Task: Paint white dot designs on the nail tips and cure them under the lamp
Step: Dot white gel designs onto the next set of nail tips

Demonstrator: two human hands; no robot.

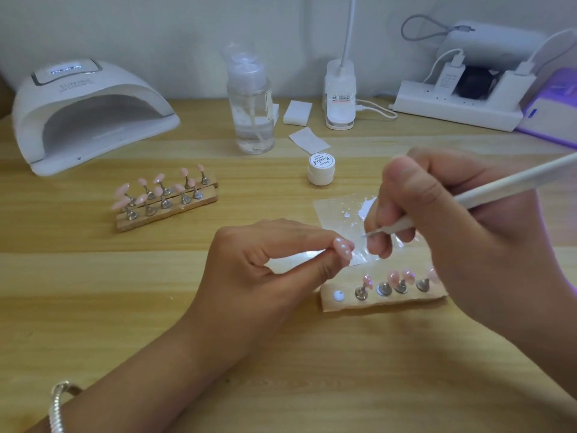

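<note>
My left hand [265, 260] pinches a pink nail tip [343, 249] that carries a few white dots. My right hand [452, 220] grips a white dotting pen [487, 192], its fine point hovering just right of that tip, above a clear film palette [349, 214] smeared with white gel. A wooden holder [384, 300] below my right hand carries several pink tips on metal stands. Two more wooden holders [165, 201] with several pink tips lie at the left. The white curing lamp [90, 114] stands at the back left, its display lit.
A small white gel pot [321, 169] stands behind the palette. A clear pump bottle [249, 101], white pads [297, 111], a desk lamp base [339, 98], a power strip with chargers [459, 101] and a purple-lit device [555, 110] line the back of the wooden table.
</note>
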